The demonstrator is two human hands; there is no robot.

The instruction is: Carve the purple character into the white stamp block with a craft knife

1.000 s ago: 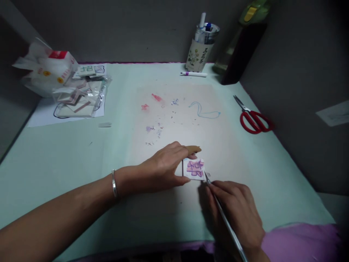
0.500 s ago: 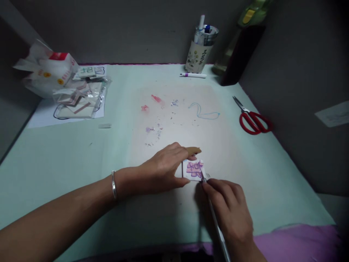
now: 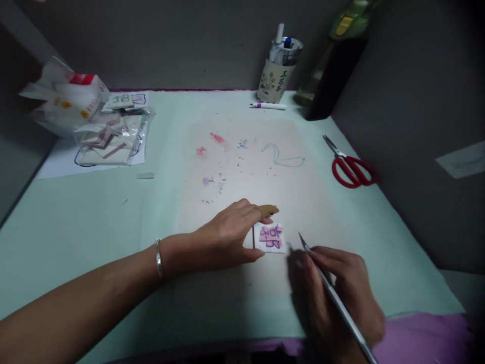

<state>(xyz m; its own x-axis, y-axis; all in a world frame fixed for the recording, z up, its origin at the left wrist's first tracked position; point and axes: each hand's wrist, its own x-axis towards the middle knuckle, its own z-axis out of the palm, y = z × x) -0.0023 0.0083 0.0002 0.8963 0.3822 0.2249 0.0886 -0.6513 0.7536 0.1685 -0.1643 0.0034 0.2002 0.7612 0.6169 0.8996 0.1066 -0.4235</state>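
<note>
My left hand (image 3: pixel 231 233) grips a small white block (image 3: pixel 280 245) between thumb and fingers on the table. Its top bears a purple outlined character over pink colouring. A tan wrap covers one fingertip of this hand. My right hand (image 3: pixel 341 288) holds a silver craft knife (image 3: pixel 333 296) like a pen. The pointed blade is lifted to the right of the block, apart from it. A small pale scrap lies close to the block's right edge.
Red-handled scissors (image 3: pixel 350 169) lie at the right. Behind stand a cup of pens (image 3: pixel 276 76) and a dark-sleeved bottle (image 3: pixel 333 65), with a purple marker (image 3: pixel 268 106) before them. Bagged blocks (image 3: pixel 109 146) and a white packet (image 3: pixel 79 101) sit back left. Crumbs and ink marks dot the pale mat (image 3: pixel 250 187).
My right hand has drawn the knife away from the block, to the right, uncovering the character. My left hand keeps its hold in the same place.
</note>
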